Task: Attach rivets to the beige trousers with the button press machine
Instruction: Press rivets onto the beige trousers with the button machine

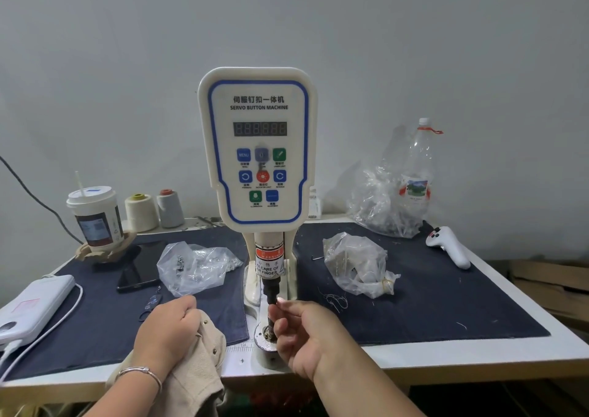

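The white servo button press machine (258, 148) stands upright at the middle of the table, its dark punch (271, 292) pointing down at the round lower die (266, 340). My right hand (299, 333) is at the punch tip, fingers pinched together between punch and die; whatever they pinch is too small to see. My left hand (169, 330) is closed on a bunch of the beige trousers (197, 365), left of the die at the table's front edge. Two small brass rivets (205, 322) show on the cloth.
Clear bags of hardware lie left (194, 266) and right (357, 263) of the machine on dark blue cloth (430, 305). A phone (140, 266), a power bank (35, 305), a cup (95, 219), thread cones (141, 212), a plastic bottle (417, 174) and a white controller (449, 247) surround them.
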{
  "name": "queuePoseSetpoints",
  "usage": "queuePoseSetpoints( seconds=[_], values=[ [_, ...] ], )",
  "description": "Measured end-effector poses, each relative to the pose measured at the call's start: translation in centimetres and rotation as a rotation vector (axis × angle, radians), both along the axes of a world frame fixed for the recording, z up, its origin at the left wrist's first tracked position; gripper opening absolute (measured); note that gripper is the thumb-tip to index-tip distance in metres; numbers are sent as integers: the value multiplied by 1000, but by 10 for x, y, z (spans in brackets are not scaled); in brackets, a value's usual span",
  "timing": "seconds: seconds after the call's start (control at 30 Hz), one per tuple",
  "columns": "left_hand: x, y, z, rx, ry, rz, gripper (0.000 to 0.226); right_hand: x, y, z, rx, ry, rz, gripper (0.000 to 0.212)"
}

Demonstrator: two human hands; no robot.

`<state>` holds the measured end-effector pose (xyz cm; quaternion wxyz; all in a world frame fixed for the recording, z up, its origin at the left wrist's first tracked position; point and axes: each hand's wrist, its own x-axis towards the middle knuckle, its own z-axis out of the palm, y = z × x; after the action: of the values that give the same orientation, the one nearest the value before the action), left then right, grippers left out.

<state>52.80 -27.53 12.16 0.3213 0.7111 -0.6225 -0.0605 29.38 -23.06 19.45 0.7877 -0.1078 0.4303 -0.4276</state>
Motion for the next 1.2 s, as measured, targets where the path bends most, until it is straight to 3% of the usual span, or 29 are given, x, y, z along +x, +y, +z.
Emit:
queuePoseSetpoints(
  seconds=[0.5, 1.2],
  values=[
    [1, 0, 1, 9, -8, -5, 15, -6, 4, 9, 25, -140, 18, 10],
    [-1, 1, 3, 2, -10, -3, 16, -15, 9, 4, -60, -146, 85, 13]
  ],
)
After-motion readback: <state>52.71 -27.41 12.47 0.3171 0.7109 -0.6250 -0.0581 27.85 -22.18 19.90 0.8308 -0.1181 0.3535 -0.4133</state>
